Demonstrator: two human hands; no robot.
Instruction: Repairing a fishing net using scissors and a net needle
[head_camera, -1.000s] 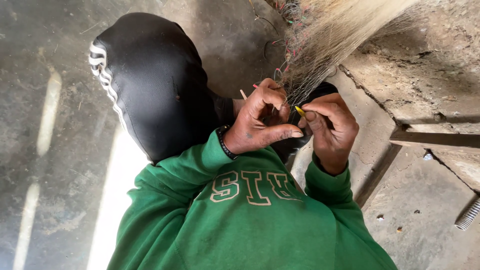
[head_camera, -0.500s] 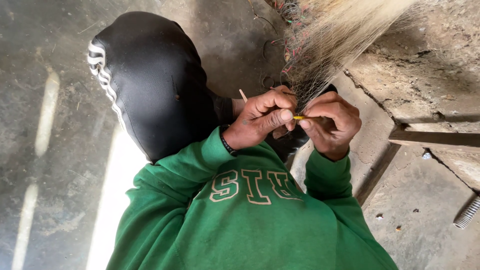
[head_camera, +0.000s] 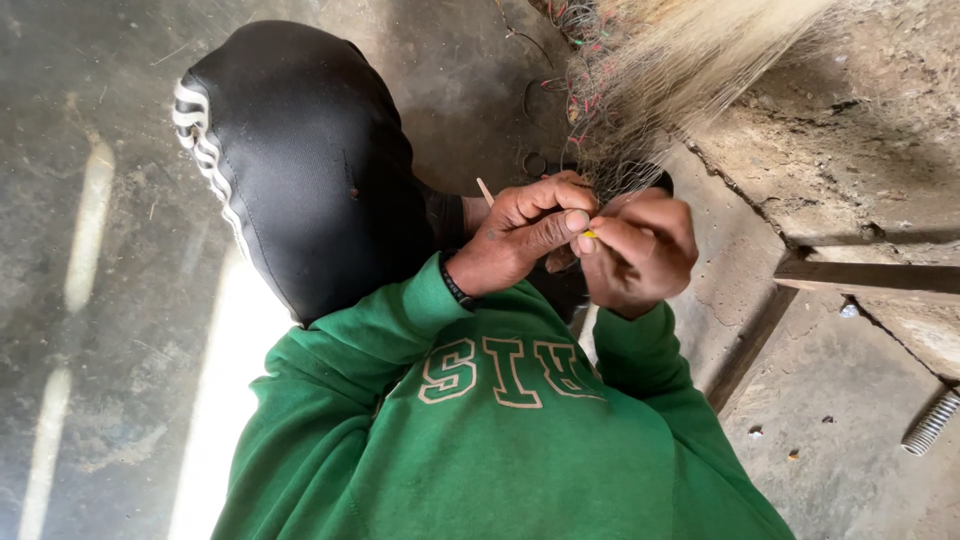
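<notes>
Left hand (head_camera: 520, 235): pinches yellow piece (head_camera: 590, 234) (thumb on top).
Right hand (head_camera: 640, 250): curled closed, gripping same piece.
Above: pale bristle bundle (head_camera: 680, 70).

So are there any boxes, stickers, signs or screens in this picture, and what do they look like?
No boxes, stickers, signs or screens show.
Sweatshirt lettering: the only printing, cream outlined block letters across the chest of the green sweatshirt, seen upside down, below both hands.
Left hand and right hand: together pinching a small yellow piece under a pale fibre bundle; it has no label.
</notes>
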